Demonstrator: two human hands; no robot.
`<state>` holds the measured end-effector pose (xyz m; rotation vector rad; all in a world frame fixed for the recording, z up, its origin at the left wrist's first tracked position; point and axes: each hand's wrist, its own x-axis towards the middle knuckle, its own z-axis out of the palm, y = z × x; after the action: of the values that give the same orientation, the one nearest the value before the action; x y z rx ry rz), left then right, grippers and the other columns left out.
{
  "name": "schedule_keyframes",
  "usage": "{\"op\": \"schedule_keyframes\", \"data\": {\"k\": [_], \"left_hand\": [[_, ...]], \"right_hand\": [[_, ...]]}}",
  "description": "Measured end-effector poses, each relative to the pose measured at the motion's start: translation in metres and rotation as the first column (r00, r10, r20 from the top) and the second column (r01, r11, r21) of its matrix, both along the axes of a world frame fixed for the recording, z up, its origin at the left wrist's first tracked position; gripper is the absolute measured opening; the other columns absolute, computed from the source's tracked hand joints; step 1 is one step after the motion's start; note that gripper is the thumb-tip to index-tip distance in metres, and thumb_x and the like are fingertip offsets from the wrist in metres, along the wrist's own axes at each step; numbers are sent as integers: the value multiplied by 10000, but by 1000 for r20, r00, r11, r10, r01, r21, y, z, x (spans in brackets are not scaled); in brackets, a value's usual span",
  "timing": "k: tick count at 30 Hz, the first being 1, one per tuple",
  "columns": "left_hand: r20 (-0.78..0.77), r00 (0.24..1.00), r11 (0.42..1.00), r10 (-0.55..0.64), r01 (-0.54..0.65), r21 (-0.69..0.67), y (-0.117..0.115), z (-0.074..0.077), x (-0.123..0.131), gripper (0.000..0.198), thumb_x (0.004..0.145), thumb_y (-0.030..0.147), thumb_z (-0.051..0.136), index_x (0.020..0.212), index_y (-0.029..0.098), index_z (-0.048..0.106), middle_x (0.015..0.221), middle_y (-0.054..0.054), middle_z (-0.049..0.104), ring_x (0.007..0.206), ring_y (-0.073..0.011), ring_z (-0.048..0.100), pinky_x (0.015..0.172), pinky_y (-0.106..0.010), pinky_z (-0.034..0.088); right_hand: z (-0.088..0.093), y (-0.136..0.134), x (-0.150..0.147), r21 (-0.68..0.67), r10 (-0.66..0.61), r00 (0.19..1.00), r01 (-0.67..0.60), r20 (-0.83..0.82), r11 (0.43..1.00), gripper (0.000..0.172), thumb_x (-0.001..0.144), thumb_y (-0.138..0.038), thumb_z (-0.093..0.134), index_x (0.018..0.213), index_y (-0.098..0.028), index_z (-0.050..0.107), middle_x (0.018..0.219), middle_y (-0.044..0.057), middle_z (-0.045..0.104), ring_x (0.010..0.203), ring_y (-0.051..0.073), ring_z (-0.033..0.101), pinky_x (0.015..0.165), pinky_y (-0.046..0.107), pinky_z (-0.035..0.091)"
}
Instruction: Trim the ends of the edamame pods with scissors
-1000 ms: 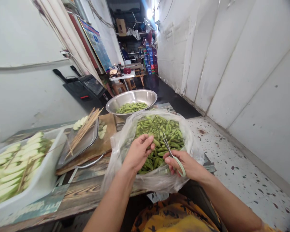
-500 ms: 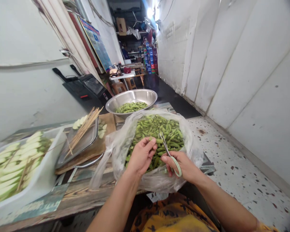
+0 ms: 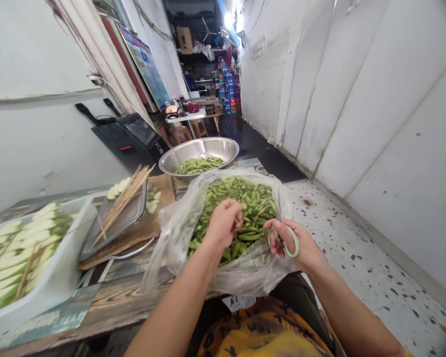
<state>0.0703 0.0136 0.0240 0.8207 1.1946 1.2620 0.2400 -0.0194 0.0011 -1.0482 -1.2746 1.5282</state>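
A clear plastic bag [image 3: 188, 198] stands wide, filled with green edamame pods [image 3: 250, 233]. Over the pods, my left hand [image 3: 225, 220] is closed with its fingers curled under; whatever is in them is hidden. At the bag's right rim my right hand [image 3: 301, 243] grips scissors [image 3: 294, 244] by their pale green handles. Their blades point up and away, and look closed together. Just behind the bag, a steel bowl [image 3: 228, 149] contains more pods.
To the left, a white tub [image 3: 65, 243] holds skewered pale green slices. Between it and the bag, bamboo skewers [image 3: 124, 198] lie across a metal tray [image 3: 137, 210] on a wooden board [image 3: 167, 193]. A white wall [image 3: 375, 99] runs along the right.
My right hand has moved right with the scissors, away from my left hand. My left hand has turned over and curled in; the pod at its fingertips no longer shows.
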Motion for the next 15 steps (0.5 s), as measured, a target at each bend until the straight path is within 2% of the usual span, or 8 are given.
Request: {"op": "schedule_keyframes", "data": {"k": [1, 2, 4, 6, 8, 11, 13, 15], "left_hand": [[-215, 977, 996, -2, 22, 92, 3, -2, 7, 136, 634, 272, 636, 636, 182, 535, 454, 62, 411, 392, -77, 331, 432, -213, 229], [-417, 909, 980, 13, 71, 184, 5, -4, 14, 120, 644, 278, 660, 673, 188, 586, 457, 58, 422, 414, -89, 349, 456, -221, 247], [-697, 714, 935, 66, 199, 293, 10, -9, 26, 91, 665, 266, 681, 716, 202, 643, 504, 26, 491, 498, -125, 428, 525, -240, 297], [-827, 552, 912, 105, 278, 302, 15, -11, 35, 57, 670, 229, 689, 674, 207, 636, 545, -5, 533, 582, -164, 492, 579, -257, 319], [-887, 448, 915, 115, 300, 271, 20, -10, 38, 111, 642, 194, 710, 606, 202, 606, 560, -24, 547, 634, -192, 527, 603, -264, 325], [-921, 383, 920, 63, 335, 203, 24, -6, 28, 121, 666, 235, 691, 583, 193, 613, 583, -40, 577, 633, -199, 541, 605, -269, 329], [-912, 410, 931, 20, 325, 166, 24, -5, 13, 161, 733, 311, 623, 633, 188, 647, 604, -40, 602, 604, -185, 534, 594, -268, 331], [-880, 475, 945, 23, 278, 175, 20, -6, -4, 223, 775, 362, 562, 692, 186, 672, 615, -27, 615, 585, -169, 526, 590, -263, 336]], "right_hand": [[0, 0, 1, -4, -4, 1000, 4, -8, 1000, 439, 793, -563, 563, 876, -132, 584, 557, -16, 523, 451, 109, 508, 370, 195, 326], [-1, -1, 1, -7, -8, 1000, 8, -13, 1000, 440, 788, -563, 567, 876, -132, 582, 555, -16, 521, 450, 112, 511, 368, 196, 325], [-3, -1, 2, -12, -13, 1000, 13, -13, 1000, 442, 781, -560, 578, 884, -130, 579, 545, -20, 519, 444, 113, 510, 363, 195, 325], [-5, -1, 2, -17, -21, 1000, 21, -5, 1000, 442, 778, -555, 583, 889, -127, 576, 532, -24, 519, 434, 107, 500, 360, 189, 324], [-7, -1, 5, -19, -17, 1000, 17, 9, 1000, 440, 782, -554, 580, 894, -128, 573, 529, -28, 521, 432, 103, 496, 359, 186, 326], [-8, -1, 9, -4, 40, 997, -40, 61, 999, 428, 791, -555, 568, 884, -137, 572, 531, -29, 528, 438, 103, 501, 361, 185, 330], [-8, -2, 11, -3, 111, 985, -111, 133, 994, 421, 796, -555, 562, 867, -140, 573, 527, -28, 537, 434, 100, 495, 362, 185, 323], [-8, -2, 11, -8, 169, 964, -170, 206, 985, 413, 800, -552, 558, 858, -143, 571, 536, -25, 545, 439, 101, 497, 375, 188, 323]]}}
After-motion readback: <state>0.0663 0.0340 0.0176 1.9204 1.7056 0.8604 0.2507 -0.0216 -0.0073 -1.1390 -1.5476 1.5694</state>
